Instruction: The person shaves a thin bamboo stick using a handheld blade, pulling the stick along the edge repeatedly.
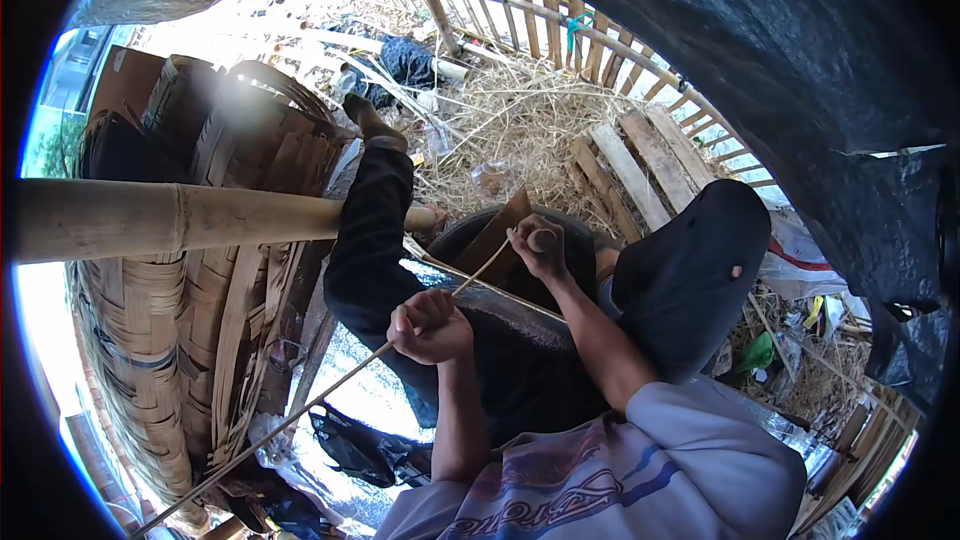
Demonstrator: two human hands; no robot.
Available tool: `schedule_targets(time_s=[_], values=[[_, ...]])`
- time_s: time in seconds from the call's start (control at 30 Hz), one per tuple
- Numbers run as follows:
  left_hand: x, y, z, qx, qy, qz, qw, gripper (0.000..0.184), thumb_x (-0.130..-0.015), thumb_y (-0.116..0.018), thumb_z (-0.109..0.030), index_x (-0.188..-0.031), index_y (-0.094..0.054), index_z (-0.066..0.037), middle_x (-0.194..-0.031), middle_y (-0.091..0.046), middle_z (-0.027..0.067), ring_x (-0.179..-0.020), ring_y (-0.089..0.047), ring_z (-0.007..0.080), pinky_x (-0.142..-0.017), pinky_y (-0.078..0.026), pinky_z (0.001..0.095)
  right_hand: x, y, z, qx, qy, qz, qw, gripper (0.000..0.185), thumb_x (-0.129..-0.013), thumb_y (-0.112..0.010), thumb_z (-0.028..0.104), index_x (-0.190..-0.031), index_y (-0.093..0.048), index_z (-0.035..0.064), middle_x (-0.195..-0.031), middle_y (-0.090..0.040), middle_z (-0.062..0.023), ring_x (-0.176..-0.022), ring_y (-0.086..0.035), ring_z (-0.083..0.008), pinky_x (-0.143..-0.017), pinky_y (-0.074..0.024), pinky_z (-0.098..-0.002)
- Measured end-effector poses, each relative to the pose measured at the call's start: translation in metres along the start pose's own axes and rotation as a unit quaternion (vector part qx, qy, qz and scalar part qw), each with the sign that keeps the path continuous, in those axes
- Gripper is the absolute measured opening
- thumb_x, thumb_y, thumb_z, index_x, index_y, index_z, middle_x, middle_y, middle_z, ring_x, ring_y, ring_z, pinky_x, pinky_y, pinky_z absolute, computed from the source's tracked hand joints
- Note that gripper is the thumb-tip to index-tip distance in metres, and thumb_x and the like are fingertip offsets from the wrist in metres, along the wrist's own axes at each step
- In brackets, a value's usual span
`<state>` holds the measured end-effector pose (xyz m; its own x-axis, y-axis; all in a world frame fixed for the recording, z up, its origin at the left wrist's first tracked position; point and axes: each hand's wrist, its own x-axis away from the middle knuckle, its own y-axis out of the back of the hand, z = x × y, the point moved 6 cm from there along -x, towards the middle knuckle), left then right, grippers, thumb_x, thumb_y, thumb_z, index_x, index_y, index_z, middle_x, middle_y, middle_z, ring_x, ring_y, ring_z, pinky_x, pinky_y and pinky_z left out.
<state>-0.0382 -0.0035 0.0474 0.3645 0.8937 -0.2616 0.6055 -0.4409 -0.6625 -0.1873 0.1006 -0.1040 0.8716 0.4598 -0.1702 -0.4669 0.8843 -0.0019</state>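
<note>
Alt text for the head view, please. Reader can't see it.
Left hand and right hand hold a long, thin strip above the dark trousers of a seated person. At left are a thick bamboo pole and woven panels; beyond lie straw, wooden slats and a slatted fence, with dark sheeting at upper right.

A: Legible markings?
B: One: script lettering [562,503] across the grey shirt [700,450]. Opening reads roughly "Bro".
A: Remainder?
B: Indistinct; folds distort it. No other text resolves.
</note>
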Motion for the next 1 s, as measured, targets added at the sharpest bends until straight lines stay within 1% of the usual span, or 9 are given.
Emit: schedule_targets(time_s=[0.17, 0.23, 0.3, 0.37, 0.5, 0.63, 0.83, 0.93, 1.0], values=[[-0.003, -0.009, -0.004, -0.055, -0.015, 0.033, 0.998, 0.042, -0.089, -0.041, -0.028, -0.055, -0.021, -0.013, -0.044, -0.019, -0.0026, -0.039, -0.014, 0.0062, -0.037, -0.009, 0.0258, -0.004, 0.007, -0.005, -0.11, -0.07, -0.063, 0.989, 0.02, -0.077, -0.069, 0.007, -0.067, -0.052, 0.0071, -0.065, -0.055, 0.0027, -0.058, -0.05, -0.005, -0.055, -0.0409, -0.0226], [-0.004, -0.004, -0.007, -0.046, -0.013, 0.025, 0.999, 0.043, -0.089, -0.041, -0.028, -0.055, -0.021, -0.013, -0.044, -0.019, -0.0025, -0.039, -0.013, 0.0064, -0.038, -0.009, 0.026, 0.001, 0.004, -0.018, -0.281, -0.151, -0.058, 0.946, 0.02, -0.078, -0.069, 0.008, -0.067, -0.052, 0.0073, -0.066, -0.054, 0.0038, -0.06, -0.048, -0.0039, -0.056, -0.0404, -0.0225], [-0.002, -0.003, -0.007, -0.054, -0.002, 0.019, 0.998, 0.041, -0.088, -0.041, -0.029, -0.055, -0.02, -0.014, -0.045, -0.018, -0.0023, -0.04, -0.012, 0.007, -0.038, -0.01, 0.0261, 0.001, 0.005, -0.022, -0.196, -0.084, -0.072, 0.974, 0.02, -0.078, -0.069, 0.009, -0.067, -0.052, 0.007, -0.065, -0.053, 0.0043, -0.061, -0.047, -0.0038, -0.057, -0.0399, -0.0225], [-0.004, -0.003, -0.004, -0.057, 0.002, 0.021, 0.998, 0.04, -0.087, -0.04, -0.03, -0.056, -0.02, -0.015, -0.046, -0.017, -0.0021, -0.04, -0.011, 0.0075, -0.038, -0.01, 0.0261, 0.001, 0.001, -0.023, -0.009, -0.021, 0.005, 1.0, 0.02, -0.078, -0.07, 0.009, -0.068, -0.053, 0.0066, -0.065, -0.053, 0.0042, -0.062, -0.047, -0.0042, -0.058, -0.0397, -0.0226], [-0.009, 0.005, -0.003, -0.054, 0.004, 0.015, 0.998, 0.04, -0.089, -0.039, -0.03, -0.056, -0.019, -0.015, -0.047, -0.017, -0.0024, -0.041, -0.01, 0.0072, -0.039, -0.009, 0.0259, -0.001, 0.001, -0.027, -0.083, -0.061, -0.014, 0.995, 0.015, -0.079, -0.068, 0.008, -0.072, -0.054, 0.0072, -0.066, -0.05, 0.004, -0.063, -0.047, -0.0041, -0.058, -0.0385, -0.0218], [-0.03, 0.016, -0.007, -0.079, 0.004, -0.026, 0.997, 0.04, -0.093, -0.039, -0.03, -0.059, -0.021, -0.017, -0.048, -0.016, -0.0028, -0.043, -0.011, 0.0068, -0.04, -0.01, 0.025, 0.004, -0.005, -0.029, -0.052, -0.067, -0.002, 0.996, 0.014, -0.08, -0.068, 0.008, -0.073, -0.055, 0.0072, -0.067, -0.051, 0.0038, -0.063, -0.048, -0.004, -0.058, -0.0395, -0.0223], [-0.059, 0.022, -0.021, -0.112, -0.016, -0.06, 0.992, 0.041, -0.095, -0.039, -0.033, -0.063, -0.022, -0.016, -0.052, -0.018, -0.0028, -0.045, -0.013, 0.0071, -0.041, -0.012, 0.0246, 0.006, -0.014, 0.028, 0.059, 0.055, 0.032, 0.996, 0.014, -0.076, -0.069, 0.008, -0.076, -0.055, 0.0065, -0.066, -0.056, -0.0028, -0.061, -0.052, -0.007, -0.059, -0.0434, -0.0244], [-0.054, 0.008, -0.043, -0.109, -0.024, -0.076, 0.991, 0.041, -0.095, -0.041, -0.035, -0.063, -0.023, -0.016, -0.053, -0.019, -0.0033, -0.045, -0.014, 0.0063, -0.041, -0.013, 0.0238, 0.016, -0.021, 0.084, 0.006, 0.093, 0.094, 0.991, 0.019, -0.071, -0.071, 0.009, -0.086, -0.059, 0.0072, -0.065, -0.058, -0.0057, -0.061, -0.058, -0.0102, -0.059, -0.046, -0.0264], [-0.053, -0.007, -0.057, -0.083, -0.024, -0.062, 0.994, 0.041, -0.095, -0.041, -0.035, -0.063, -0.024, -0.016, -0.052, -0.019, -0.0035, -0.044, -0.014, 0.006, -0.04, -0.012, 0.0235, 0.021, -0.037, 0.101, 0.072, 0.039, 0.289, 0.954, 0.03, -0.068, -0.072, 0.02, -0.095, -0.061, 0.0102, -0.073, -0.065, -0.0098, -0.073, -0.067, -0.0236, -0.07, -0.0511, -0.0336]])
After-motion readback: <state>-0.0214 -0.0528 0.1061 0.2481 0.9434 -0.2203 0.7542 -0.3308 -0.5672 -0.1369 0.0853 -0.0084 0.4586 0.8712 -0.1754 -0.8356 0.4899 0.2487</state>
